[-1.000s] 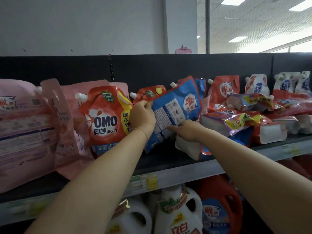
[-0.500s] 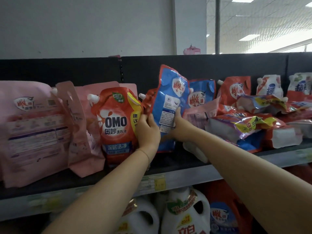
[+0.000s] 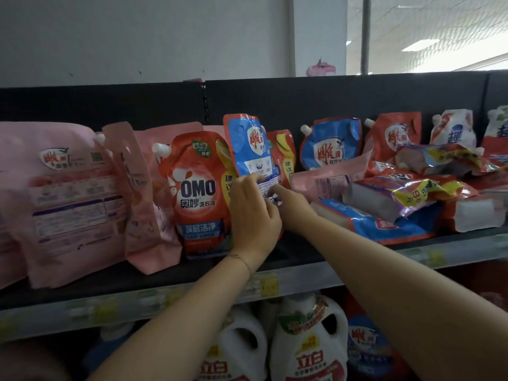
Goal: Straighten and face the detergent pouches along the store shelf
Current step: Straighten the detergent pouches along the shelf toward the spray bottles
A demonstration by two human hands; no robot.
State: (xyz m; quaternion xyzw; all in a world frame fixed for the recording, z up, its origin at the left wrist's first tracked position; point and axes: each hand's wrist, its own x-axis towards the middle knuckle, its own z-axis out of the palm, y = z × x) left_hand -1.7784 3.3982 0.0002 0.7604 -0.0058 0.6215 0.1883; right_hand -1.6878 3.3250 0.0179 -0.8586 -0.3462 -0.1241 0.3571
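Blue detergent pouch (image 3: 248,144) stands upright near the middle of the shelf (image 3: 165,298), a little behind its front edge. Its face is turned outward, showing a white shield logo with red characters above a panel of small print. It sits just beside the red OMO pouch (image 3: 198,193), overlapping that pouch's right edge, and covers most of another red pouch (image 3: 283,152) behind it.

The left hand (image 3: 254,213) grips the pouch's lower half, fingers (image 3: 255,178) curled over the label. The right hand (image 3: 291,207) reaches in from the right. One finger touches the pouch's lower right edge and the others are hidden behind the left hand, so its hold cannot be told. The pouch's bottom is hidden by both hands.

Toward the shelf's right end, a heap of lying pouches (image 3: 398,199) is crumpled and blurred. At the left end, pink pouches (image 3: 63,199) are cut off by the frame.
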